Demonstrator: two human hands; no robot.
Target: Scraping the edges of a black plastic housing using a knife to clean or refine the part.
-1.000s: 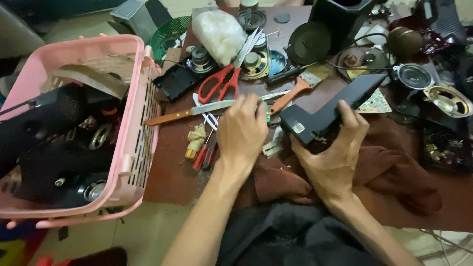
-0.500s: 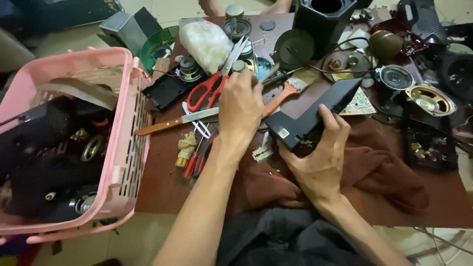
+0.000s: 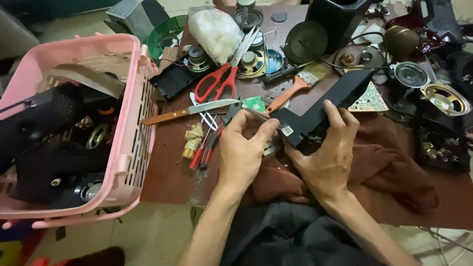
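My right hand [image 3: 327, 155] grips a long black plastic speaker casing [image 3: 329, 104] that slants across the brown table [image 3: 170, 170]. My left hand [image 3: 242, 150] pinches a thin metal tool against the casing's near end, next to a small white sticker. Just beyond the left fingers lie a small green circuit board [image 3: 254, 103], a knife with a wooden handle [image 3: 189, 112] and red-handled pliers [image 3: 206, 148]. A dark red cloth [image 3: 394, 165] lies under the right hand.
A pink plastic basket [image 3: 130, 128] full of black parts stands at the left. Red scissors [image 3: 217, 79], an orange-handled paintbrush [image 3: 295, 88], loose speaker cones [image 3: 446, 97], a white plastic bag [image 3: 217, 29] and a black box [image 3: 340, 17] crowd the far table.
My left hand has drawn back from the table's middle to the casing's near end and now pinches a thin tool there. The right hand keeps its grip.
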